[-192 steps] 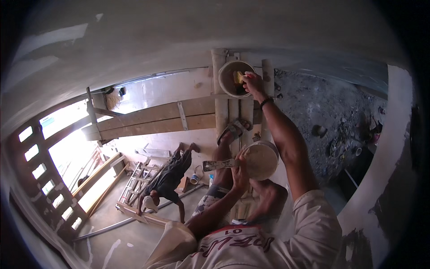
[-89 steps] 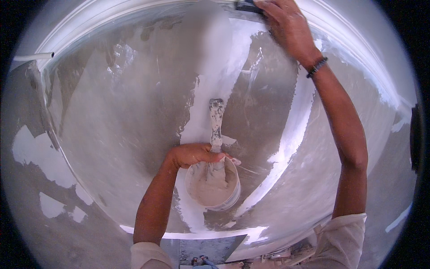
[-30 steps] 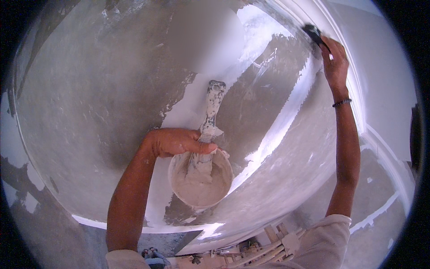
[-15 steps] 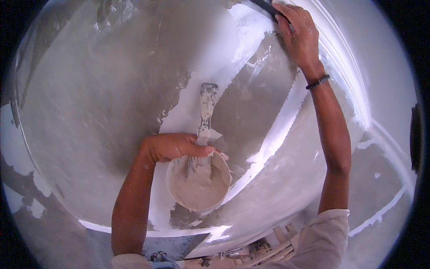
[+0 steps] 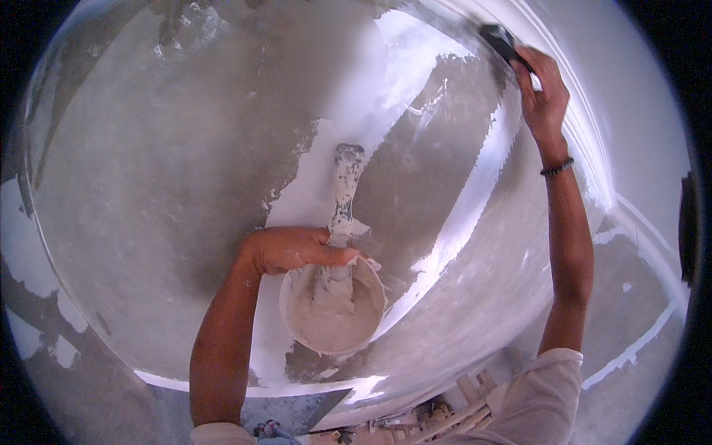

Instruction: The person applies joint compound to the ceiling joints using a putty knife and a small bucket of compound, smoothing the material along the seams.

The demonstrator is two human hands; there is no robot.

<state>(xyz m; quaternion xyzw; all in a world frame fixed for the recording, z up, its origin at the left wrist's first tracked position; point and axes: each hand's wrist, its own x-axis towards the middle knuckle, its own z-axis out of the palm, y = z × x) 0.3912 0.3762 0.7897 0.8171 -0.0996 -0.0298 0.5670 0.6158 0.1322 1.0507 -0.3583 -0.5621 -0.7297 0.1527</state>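
My left hand (image 5: 297, 248) grips the rim of a small round tub of grey-white putty (image 5: 334, 315), held up in front of me. A putty-smeared scraper (image 5: 343, 200) stands in the tub, its handle sticking upward past my fingers. My right hand (image 5: 540, 96) is raised high at the upper right, shut on a dark-handled putty knife (image 5: 498, 41) pressed against the grey ceiling (image 5: 163, 170). A dark band circles my right wrist. Wide white putty streaks (image 5: 400, 67) run across the ceiling between my two arms.
A white moulded cornice (image 5: 593, 156) curves along the right where the ceiling meets the wall. White putty patches (image 5: 22, 230) dot the left wall. Wooden scaffold pieces (image 5: 452, 408) show at the bottom edge under my arms.
My right hand has swept the putty knife back toward the upper right along the ceiling. The tub in my left hand has stayed almost where it was.
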